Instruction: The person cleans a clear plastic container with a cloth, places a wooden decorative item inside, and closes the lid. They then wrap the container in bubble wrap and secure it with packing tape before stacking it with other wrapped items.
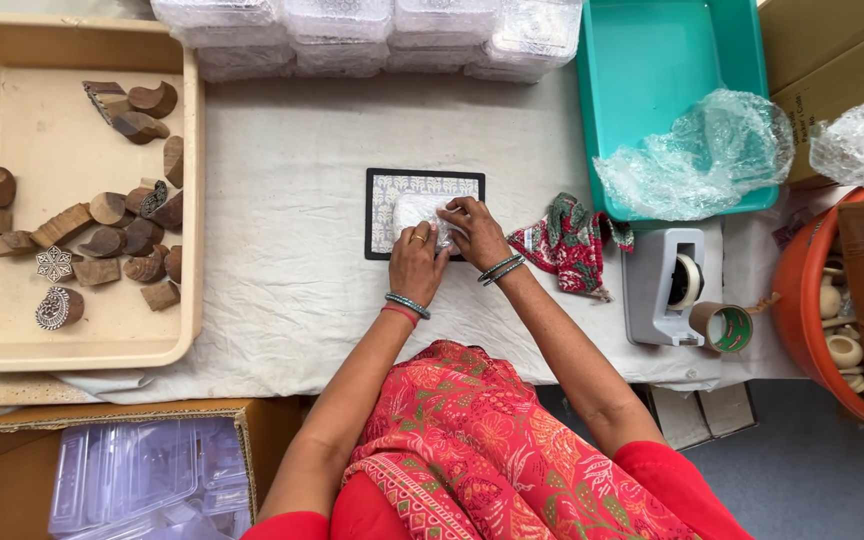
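A small bubble-wrapped bundle (pixel 417 212) is pinched between the fingers of the left hand (pixel 415 262) and the right hand (pixel 474 230), resting on a patterned black-framed mat (pixel 382 205) at the middle of the cloth-covered surface (pixel 282 290). A tape dispenser (pixel 664 285) stands to the right.

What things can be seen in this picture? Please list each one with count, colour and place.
wrapped bundle: one, white, on the patterned board
patterned board: one, black-edged, table centre
beige tray: one, left
wooden blocks: many, brown, in beige tray
teal tray: one, upper right
bubble wrap: one piece, clear, in teal tray
cloth: one, red-green, beside right hand
tape dispenser: one, grey, right
tape roll: one, brown, right
orange tub: one, far right
left hand: on bundle
right hand: on bundle
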